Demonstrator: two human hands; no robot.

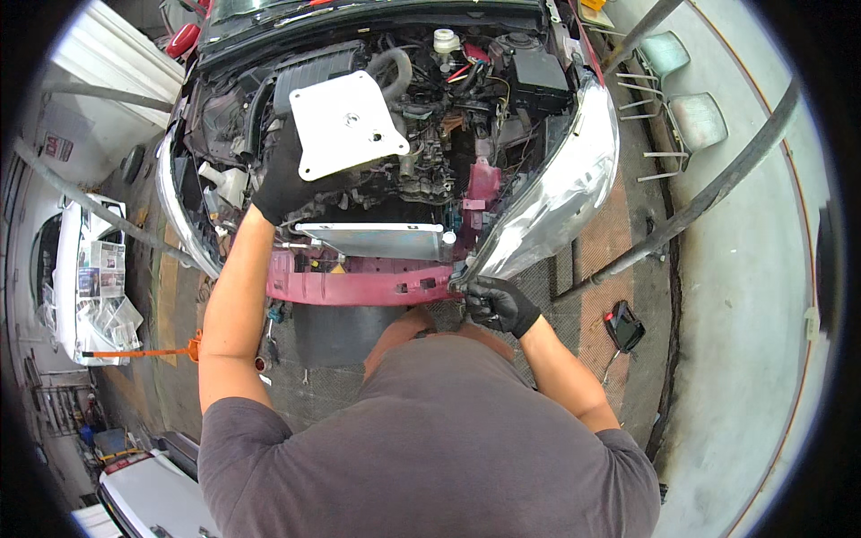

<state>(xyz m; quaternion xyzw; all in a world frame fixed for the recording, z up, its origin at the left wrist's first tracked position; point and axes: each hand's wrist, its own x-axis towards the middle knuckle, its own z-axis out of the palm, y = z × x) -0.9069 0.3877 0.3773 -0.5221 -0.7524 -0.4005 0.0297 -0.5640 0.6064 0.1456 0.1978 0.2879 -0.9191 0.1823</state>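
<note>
My left hand, in a black glove, reaches over the open engine bay and holds a flat white plate by its left side. The plate has rounded corners with small holes and two openings near its middle. It hides my fingers and part of the engine. My right hand, gloved in black too, is closed at the right end of the dark red front crossbeam, just below the lower tip of the right headlight. What its fingers grip is too small to make out.
A radiator stands behind the crossbeam. Grey posts slant in on both sides. Two chairs line the right wall. A black and red tool lies on the right floor; an orange-handled bar is on the left.
</note>
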